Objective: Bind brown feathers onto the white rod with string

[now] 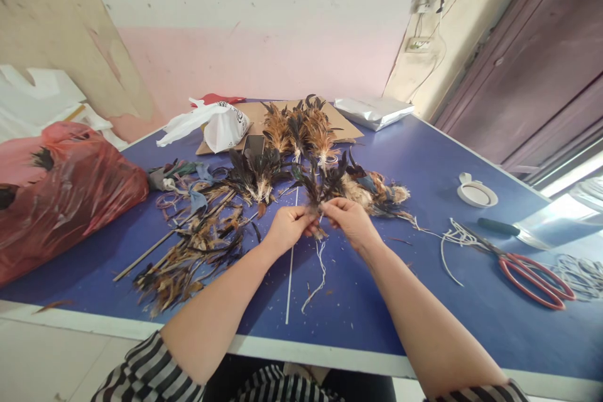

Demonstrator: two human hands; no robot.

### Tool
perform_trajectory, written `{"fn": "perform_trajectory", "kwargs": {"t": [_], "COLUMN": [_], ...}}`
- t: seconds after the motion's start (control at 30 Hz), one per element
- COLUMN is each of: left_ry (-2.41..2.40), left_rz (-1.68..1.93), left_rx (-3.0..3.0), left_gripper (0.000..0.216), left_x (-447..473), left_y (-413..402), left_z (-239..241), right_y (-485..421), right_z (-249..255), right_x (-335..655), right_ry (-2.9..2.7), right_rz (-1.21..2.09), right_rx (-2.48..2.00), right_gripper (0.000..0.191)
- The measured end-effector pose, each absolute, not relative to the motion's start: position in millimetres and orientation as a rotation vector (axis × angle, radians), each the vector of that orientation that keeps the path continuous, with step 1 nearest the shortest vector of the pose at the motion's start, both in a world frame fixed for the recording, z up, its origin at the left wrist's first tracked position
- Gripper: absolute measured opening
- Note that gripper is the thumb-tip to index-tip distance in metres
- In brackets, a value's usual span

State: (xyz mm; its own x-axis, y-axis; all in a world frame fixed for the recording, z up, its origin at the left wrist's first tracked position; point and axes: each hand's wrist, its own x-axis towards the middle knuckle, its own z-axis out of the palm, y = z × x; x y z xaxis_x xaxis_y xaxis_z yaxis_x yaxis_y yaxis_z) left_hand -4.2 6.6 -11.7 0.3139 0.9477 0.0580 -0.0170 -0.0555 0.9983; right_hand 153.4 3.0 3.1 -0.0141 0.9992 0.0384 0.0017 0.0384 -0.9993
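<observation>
Both hands meet over the middle of the blue table [348,301]. Between them is a small bunch of dark feathers [315,187], its tips pointing away from me. My left hand [291,226] pinches the lower end of the bunch from the left. From the right, my right hand [347,218] pinches the same end with thumb and forefinger. A white string [321,270] hangs down below the fingers onto the table. Just beyond lie a spread of black feathers [258,176] and, to the right, a brown and black feather bundle [374,191].
Tied brown feather bunches [301,125] lie on cardboard [346,122] at the back. Loose feathers [198,257] and a red plastic bag [80,195] are left. On the right are red-handled scissors [537,279], a knife [506,226], a tape roll [477,193] and coiled string [581,276].
</observation>
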Motion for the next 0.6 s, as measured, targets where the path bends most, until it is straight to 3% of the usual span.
{"fn": "perform_trajectory", "kwargs": {"t": [0.17,0.4,0.6], "left_ry": [1.051,1.040,1.032], "left_rz": [1.147,1.112,1.059], "left_rx": [1.103,1.049,1.091], "left_gripper": [0.024,0.029,0.030], "left_x": [-11.5,-11.9,-8.0], "left_y": [14.3,14.0,11.7], "left_z": [-5.2,-7.0,-9.1], "right_y": [14.5,18.1,21.5], "right_z": [6.4,0.9,-5.7], "right_x": [188.6,204.7,193.9], "right_ry": [-1.112,-1.651,-1.771], "right_rz": [0.896,0.290,0.112], "right_rx": [-1.294,-1.909,-2.285], "right_gripper": [0.032,0.018,0.021]}}
